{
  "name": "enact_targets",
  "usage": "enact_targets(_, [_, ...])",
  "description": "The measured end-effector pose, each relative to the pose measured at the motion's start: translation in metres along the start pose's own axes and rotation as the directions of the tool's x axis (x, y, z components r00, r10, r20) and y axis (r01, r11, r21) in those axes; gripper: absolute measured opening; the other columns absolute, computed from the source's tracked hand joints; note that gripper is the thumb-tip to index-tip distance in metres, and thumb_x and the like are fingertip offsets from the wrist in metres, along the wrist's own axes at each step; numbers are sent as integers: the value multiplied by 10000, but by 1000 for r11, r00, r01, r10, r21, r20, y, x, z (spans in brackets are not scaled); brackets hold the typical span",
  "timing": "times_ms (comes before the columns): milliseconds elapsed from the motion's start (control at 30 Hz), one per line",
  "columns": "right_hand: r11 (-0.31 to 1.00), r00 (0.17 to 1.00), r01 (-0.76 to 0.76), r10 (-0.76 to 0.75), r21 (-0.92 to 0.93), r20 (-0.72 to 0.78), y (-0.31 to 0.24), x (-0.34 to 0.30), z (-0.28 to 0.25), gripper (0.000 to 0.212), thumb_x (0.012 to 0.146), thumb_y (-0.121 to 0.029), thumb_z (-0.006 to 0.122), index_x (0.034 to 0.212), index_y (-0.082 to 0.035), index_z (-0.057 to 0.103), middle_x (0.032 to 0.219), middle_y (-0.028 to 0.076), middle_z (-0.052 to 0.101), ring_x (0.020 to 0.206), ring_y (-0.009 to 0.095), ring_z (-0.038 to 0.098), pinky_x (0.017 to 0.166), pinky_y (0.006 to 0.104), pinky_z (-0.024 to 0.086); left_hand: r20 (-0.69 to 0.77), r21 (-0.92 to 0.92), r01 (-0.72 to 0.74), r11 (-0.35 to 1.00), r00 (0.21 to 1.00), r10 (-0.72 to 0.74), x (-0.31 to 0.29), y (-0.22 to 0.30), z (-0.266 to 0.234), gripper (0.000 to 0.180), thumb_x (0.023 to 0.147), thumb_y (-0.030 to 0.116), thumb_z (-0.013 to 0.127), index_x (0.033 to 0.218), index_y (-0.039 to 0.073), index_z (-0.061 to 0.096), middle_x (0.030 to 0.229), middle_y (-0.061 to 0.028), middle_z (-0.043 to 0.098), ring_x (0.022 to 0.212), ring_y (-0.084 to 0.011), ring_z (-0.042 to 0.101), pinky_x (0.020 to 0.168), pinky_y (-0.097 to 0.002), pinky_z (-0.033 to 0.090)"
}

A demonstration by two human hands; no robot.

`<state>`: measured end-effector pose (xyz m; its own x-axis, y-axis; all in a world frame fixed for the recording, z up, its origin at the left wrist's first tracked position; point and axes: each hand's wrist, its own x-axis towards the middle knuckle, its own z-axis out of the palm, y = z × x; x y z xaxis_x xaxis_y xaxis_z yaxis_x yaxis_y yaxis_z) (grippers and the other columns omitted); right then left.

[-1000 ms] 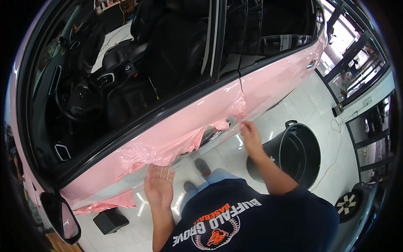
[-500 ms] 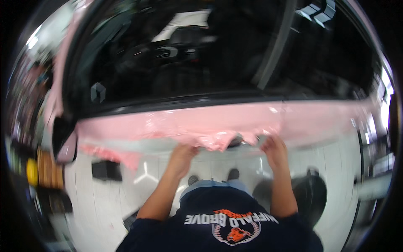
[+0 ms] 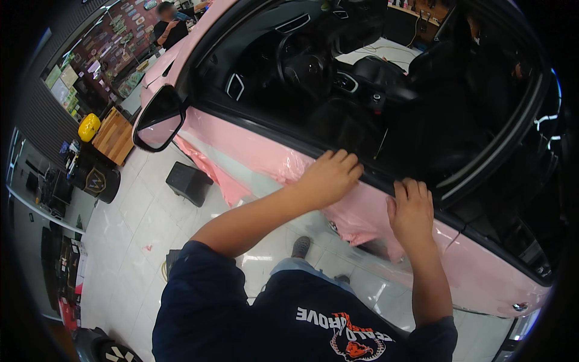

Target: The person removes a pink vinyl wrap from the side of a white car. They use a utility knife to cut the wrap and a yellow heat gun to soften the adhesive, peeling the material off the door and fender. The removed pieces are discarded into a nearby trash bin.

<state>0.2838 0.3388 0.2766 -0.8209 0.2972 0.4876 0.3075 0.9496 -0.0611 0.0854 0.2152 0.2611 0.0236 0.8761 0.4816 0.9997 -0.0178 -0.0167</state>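
Note:
In front of me is a car door (image 3: pixel 241 140) covered in glossy pink film, with pale paint showing where the film has come away. Loose pink film (image 3: pixel 218 180) hangs below the side mirror, and another ragged flap (image 3: pixel 357 233) sits lower between my arms. My left hand (image 3: pixel 330 178) lies over the black window trim (image 3: pixel 277 137), its fingers bent across the door's top edge. Further right along that edge, my right hand (image 3: pixel 412 211) rests with its fingers apart and thumb to the side. I see no loose film in either hand; their undersides are hidden.
The side mirror (image 3: pixel 159 117) juts out at the left. On the tiled floor stand a black box-shaped stool (image 3: pixel 189 183) and a dark drum (image 3: pixel 99 184) near a wooden cabinet (image 3: pixel 114 136). A person (image 3: pixel 169 27) is in the far left background.
Both hands have left the torn film edge low on the door and moved up onto the window trim. My view has turned, bringing more of the car's interior into sight.

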Motion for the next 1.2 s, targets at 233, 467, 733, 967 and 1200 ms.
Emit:
enact_targets(233, [986,993,100,-90,-131,82,-25,-9,11,319,747,-142,708,1026,-21,609,1013,139,552,936,328,514,833,462,413,-107,-104,-252,962,965,241,1,-34,7,298,761,260,708,938,39,617,930,-82,554,895,-247,540,790,-364,464])
enact_targets(467, [972,976,-189,202,-143,79,-21,8,10,353,720,-124,721,1039,-16,614,1005,139,556,931,331,517,818,464,409,-4,-327,-293,898,951,309,25,-55,18,226,798,263,679,890,66,617,912,-92,565,906,-264,559,786,-391,488])
enact_targets(733, [864,799,-495,494,91,-342,4,-56,-9,244,731,-61,691,957,-31,604,991,145,584,940,322,554,828,421,437,56,-376,-171,911,977,207,44,-43,13,285,707,185,770,881,43,594,860,-155,568,841,-361,567,737,-461,463])
enact_targets(967, [21,115,-715,990,699,88,13,-170,-5,324,945,-280,613,945,44,598,756,94,605,718,157,578,641,279,455,110,-452,-220,864,948,299,63,-5,7,280,720,125,761,908,15,586,859,-146,554,777,-341,546,681,-433,446])
enact_targets(1200, [-479,220,-451,758,753,614,31,-156,-17,371,936,-328,612,763,-1,596,666,30,539,606,81,514,521,262,399,93,-476,-489,731,798,595,78,100,15,495,685,236,800,1081,16,599,1038,-161,564,957,-349,540,802,-449,431])
